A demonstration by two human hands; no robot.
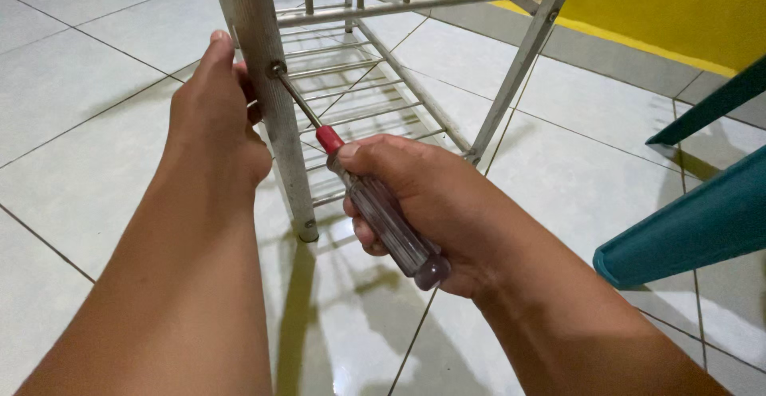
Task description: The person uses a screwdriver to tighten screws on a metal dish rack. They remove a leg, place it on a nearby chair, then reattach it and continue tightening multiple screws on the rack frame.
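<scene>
My right hand (423, 204) grips a screwdriver (383, 216) with a clear handle and a red collar. Its thin metal shaft runs up and left to a screw (276, 69) on the near leg (275, 125) of a grey metal rack. My left hand (214, 117) wraps around that leg from the left, fingers behind it at the height of the screw. The rack's lower shelf (359, 101) of thin bars lies behind the leg, just above the floor.
White glossy floor tiles (96, 85) spread all around. A second rack leg (519, 61) slants at the right. Teal furniture parts (686, 228) jut in from the right edge. A yellow wall (654, 5) with a grey base strip runs along the back.
</scene>
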